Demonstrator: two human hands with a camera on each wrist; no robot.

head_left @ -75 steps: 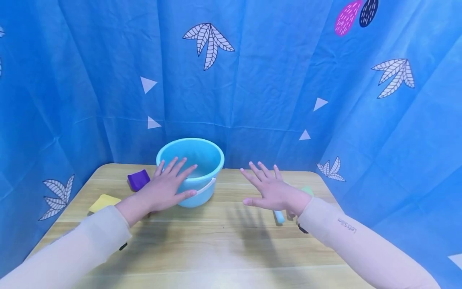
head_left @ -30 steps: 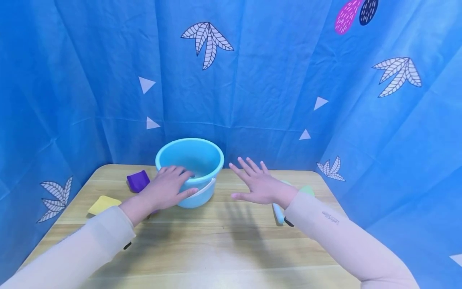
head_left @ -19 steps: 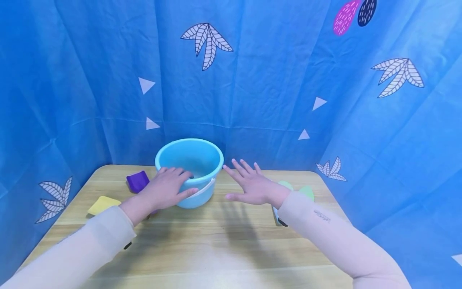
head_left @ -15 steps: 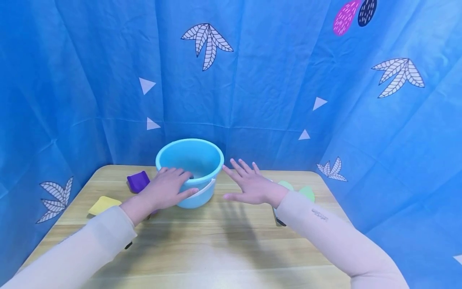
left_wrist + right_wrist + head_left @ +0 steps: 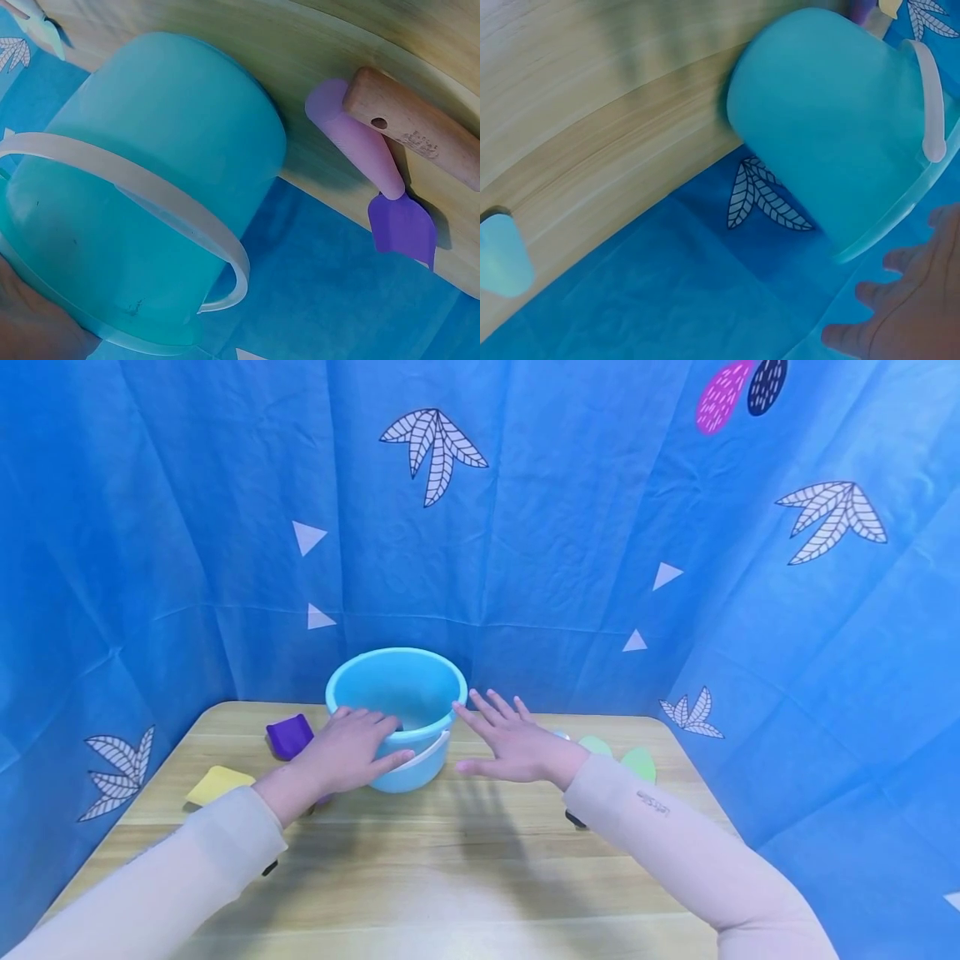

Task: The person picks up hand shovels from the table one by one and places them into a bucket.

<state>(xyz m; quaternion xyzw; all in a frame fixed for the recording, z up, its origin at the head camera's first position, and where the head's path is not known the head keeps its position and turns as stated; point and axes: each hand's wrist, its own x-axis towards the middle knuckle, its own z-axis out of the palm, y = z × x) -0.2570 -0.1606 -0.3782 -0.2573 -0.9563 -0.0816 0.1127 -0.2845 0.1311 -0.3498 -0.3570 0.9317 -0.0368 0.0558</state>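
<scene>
As left hand (image 5: 341, 752) grips bucket (image 5: 414, 775), right (image 5: 516, 747) splayed

On your wooden worktop (image 5: 420, 893), toward the far left corner, you have a shovel with a purple blade (image 5: 290, 737) and lilac handle (image 5: 360, 142), a wooden handle (image 5: 420, 127) crossing over the latter, while a yellow blade (image 5: 217, 785) lies nearer the left edge. Toward the far right corner you see two pale green pieces (image 5: 640, 763) just beside each other, and a light blue piece (image 5: 502, 259) near the far edge. Beyond the far edge and along both sides you have a blue curtain (image 5: 555, 527) printed with white leaves (image 5: 435, 443), pale triangles (image 5: 307, 537) and, high on the right, a pink drop (image 5: 722, 396) and a black drop (image 5: 767, 387).
</scene>
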